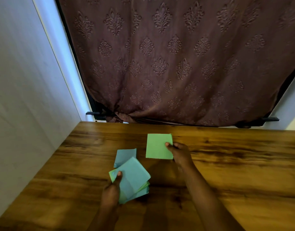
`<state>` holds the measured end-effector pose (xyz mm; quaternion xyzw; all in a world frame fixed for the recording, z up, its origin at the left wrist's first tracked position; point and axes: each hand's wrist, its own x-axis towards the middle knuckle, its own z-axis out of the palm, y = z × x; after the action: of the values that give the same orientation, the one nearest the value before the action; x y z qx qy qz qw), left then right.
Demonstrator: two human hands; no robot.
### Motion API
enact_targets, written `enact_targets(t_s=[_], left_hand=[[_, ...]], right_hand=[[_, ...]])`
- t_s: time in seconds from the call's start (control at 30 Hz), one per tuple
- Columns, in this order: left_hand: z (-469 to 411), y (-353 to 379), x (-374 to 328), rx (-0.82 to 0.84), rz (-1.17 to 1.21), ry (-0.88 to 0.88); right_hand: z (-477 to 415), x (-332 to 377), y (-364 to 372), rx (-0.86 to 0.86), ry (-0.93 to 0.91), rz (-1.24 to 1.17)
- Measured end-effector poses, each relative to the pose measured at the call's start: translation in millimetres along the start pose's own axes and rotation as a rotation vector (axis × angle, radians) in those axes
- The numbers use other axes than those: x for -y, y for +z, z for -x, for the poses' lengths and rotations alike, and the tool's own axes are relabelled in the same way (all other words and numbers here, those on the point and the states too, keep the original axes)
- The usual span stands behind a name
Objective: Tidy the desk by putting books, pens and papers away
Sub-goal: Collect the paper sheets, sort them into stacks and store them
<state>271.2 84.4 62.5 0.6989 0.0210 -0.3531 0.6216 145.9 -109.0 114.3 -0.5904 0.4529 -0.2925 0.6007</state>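
My right hand (180, 154) pinches the green paper (157, 145) by its right edge, thumb on top and fingers under. I cannot tell if the paper is off the desk (226, 164) or only just touching it. My left hand (110, 192) holds the pile (135, 179) near me, with the thumb pressed on the top sheet and the fingers curled below.

I think the job now is to bring the green paper over and lay it on the pile. To do it well, I should keep the pinch soft so the paper does not bend. I should slide it flat on top, tuck it under my left thumb, then line up the edges. The pile is a bit fanned out, so I should tap it straight too.

One blue paper (125, 155) lies on the desk just behind the pile, and its near part is hidden by the pile. It should go on next.

Now I count. Two hands. One green paper. One loose blue paper. One pile, with blue and green sheets in it, but I cannot count them. I see no books and no pens. Behind the desk hangs one brown curtain (176, 55).
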Motion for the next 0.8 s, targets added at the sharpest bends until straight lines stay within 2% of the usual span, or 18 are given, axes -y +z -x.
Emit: enact_targets(t_s=[0.1,0.17,0.2,0.23,0.33,0.4,0.63,0.73,0.8], left_hand=[[3.8,-0.9,2.5,-0.020,-0.013,-0.029],[7.2,2.5,3.5,-0.027,-0.018,-0.029],[8.4,6.0,4.0,-0.038,-0.025,-0.032],[11.9,10.4,3.3,-0.048,-0.034,-0.038],[19.2,28.4,7.9,-0.039,0.011,-0.042],[24.9,44.4,12.0,0.010,0.037,-0.027],[49.5,90.1,20.8,0.150,0.101,-0.001],[53.9,101.5,25.7,0.118,0.114,-0.014],[54.6,107.8,28.4,0.073,0.039,-0.016]], right_hand=[[-32.7,-23.6,9.8,0.052,0.125,0.272],[-28.4,-33.9,9.1,0.014,0.104,0.505],[-19.2,-34.8,6.8,-0.021,0.059,0.546],[-7.1,-34.0,4.9,-0.016,0.017,0.532],[35.1,-30.9,-1.0,0.225,-0.024,0.388],[53.6,-32.5,-7.1,0.307,-0.054,0.348],[50.8,-36.7,-61.0,0.148,-0.155,0.399],[35.3,-30.7,-97.6,0.035,-0.121,0.200],[18.5,-20.1,-122.2,-0.045,-0.112,0.057]])
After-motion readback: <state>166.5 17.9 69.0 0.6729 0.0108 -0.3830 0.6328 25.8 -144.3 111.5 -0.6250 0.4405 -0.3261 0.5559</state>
